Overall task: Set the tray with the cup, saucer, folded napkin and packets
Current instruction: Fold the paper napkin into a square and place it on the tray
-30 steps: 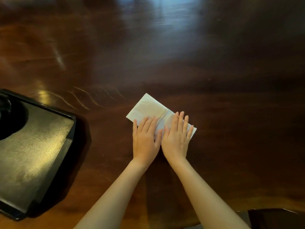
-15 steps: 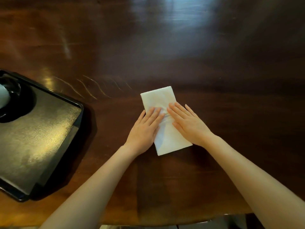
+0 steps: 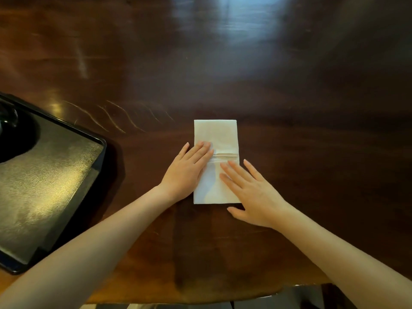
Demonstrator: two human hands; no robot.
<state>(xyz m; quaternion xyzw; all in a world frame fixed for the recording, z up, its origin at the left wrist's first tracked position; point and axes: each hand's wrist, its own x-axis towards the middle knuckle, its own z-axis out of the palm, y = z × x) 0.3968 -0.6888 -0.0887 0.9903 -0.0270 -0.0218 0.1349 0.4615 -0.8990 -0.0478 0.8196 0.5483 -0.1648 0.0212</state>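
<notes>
White napkin [image 3: 215,139] lies on the wood table [image 3: 289,108], at three o'clock from the tray [image 3: 51,186]. Left hand [image 3: 186,172] and right hand [image 3: 252,197] press it, fingers flat and spread. It looks soft and light; pinch an edge.

White napkin [image 3: 215,134], black tray [image 3: 51,175], dark-brown table [image 3: 289,130].

A: What is near the hands?
B: Both hands lie flat on the napkin [image 3: 215,139]. Past the fingertips, the brown table [image 3: 289,108] is bare.
A: And to the left hand's [image 3: 187,172] side?
B: Bare wood, then the black tray [image 3: 55,186], well apart.
A: And the right hand's [image 3: 252,197] side?
B: Only bare table there.
</notes>
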